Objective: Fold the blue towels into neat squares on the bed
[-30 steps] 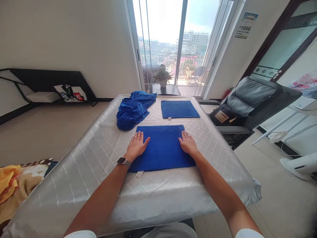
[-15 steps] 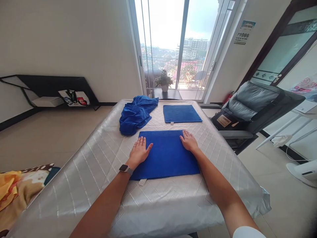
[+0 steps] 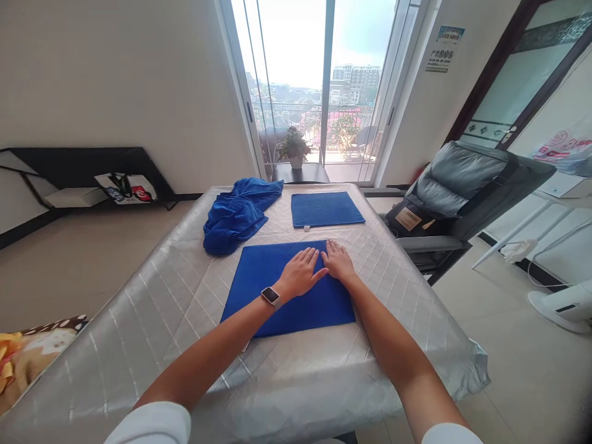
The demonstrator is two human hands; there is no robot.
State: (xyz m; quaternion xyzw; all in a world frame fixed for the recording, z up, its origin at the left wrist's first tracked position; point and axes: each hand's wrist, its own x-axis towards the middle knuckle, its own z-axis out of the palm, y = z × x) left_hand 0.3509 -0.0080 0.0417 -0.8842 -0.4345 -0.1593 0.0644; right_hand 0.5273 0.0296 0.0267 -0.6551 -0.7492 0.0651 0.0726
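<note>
A blue towel [image 3: 272,308], folded into a flat rectangle, lies in front of me on the silver table cover [image 3: 300,376]. My left hand [image 3: 300,272] rests flat on its upper right part, fingers stretched out, with a watch on the wrist. Right beside it, my right hand [image 3: 339,261] lies flat over the towel's far right corner, fingers also extended. Beyond them is a smaller folded blue cloth [image 3: 327,208] with a white tag. A crumpled blue cloth [image 3: 240,216] sits in a heap at the far left of the table.
A dark recliner [image 3: 467,191] with a black bag [image 3: 407,216] stands close to the table's right side. A potted plant [image 3: 295,148] is on a small stand by the glass door. At lower left lies a patterned blanket [image 3: 41,357].
My left hand has slid right across the towel from its left edge to beside my right hand. My right hand stays at the far right corner. The whole view has shifted slightly.
</note>
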